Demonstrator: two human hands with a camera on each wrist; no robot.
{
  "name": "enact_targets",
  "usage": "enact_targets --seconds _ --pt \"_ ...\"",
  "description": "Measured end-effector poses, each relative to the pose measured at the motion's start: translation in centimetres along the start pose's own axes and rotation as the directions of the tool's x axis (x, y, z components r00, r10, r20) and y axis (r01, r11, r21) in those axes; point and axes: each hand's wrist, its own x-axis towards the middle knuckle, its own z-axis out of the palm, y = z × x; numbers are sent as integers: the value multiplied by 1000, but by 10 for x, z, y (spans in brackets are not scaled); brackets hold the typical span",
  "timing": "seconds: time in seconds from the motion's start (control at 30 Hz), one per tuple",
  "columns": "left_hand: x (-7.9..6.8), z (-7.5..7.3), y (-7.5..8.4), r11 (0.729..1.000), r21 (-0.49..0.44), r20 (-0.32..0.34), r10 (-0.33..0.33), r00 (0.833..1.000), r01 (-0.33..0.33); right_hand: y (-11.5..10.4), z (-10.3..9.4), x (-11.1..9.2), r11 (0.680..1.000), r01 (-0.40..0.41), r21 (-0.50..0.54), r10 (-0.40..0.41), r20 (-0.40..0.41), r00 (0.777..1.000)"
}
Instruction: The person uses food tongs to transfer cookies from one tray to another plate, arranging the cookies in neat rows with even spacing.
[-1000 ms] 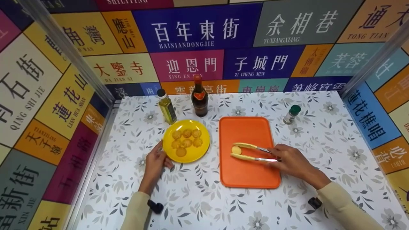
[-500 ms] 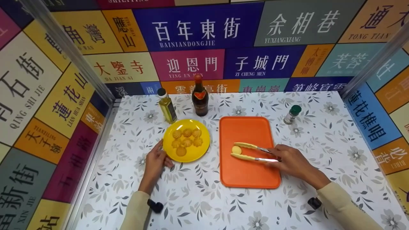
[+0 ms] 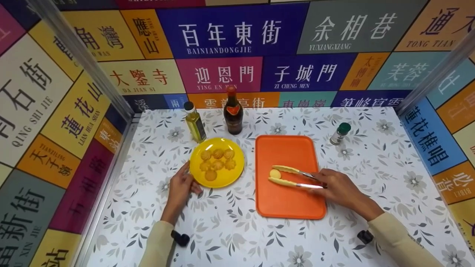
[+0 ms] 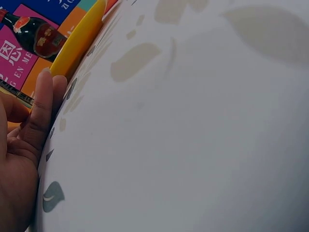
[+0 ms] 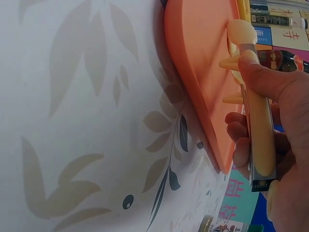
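Note:
My right hand grips a pair of metal tongs with pale yellow tips, above the orange tray. Between the spread tips of the tongs sits a small round cookie; whether both tips touch it I cannot tell. My left hand rests on the table at the left edge of a yellow plate, fingers fairly straight, the foremost at the rim. In the left wrist view, the fingers lie beside the plate's raised side. Several cookies lie on the plate, most of them swirled.
Behind the plate stand an oil bottle and a dark red-capped bottle. A small green-capped jar is right of the tray. A flower-patterned cloth covers the table, and walls of coloured signs enclose it.

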Motion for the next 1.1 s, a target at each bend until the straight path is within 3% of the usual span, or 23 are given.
enact_targets --seconds 0.37,0.57,1.1 --pt "0 0 0 1000 19 1 2 1000 -2 -1 2 0 1000 23 -12 -24 -40 999" --pt "0 -1 -2 999 -22 12 26 1000 -26 -3 1 2 998 46 -33 -47 -45 998" --pt "0 -1 -1 1000 -12 11 19 1000 -19 -2 -2 2 999 23 -31 -24 -30 999"
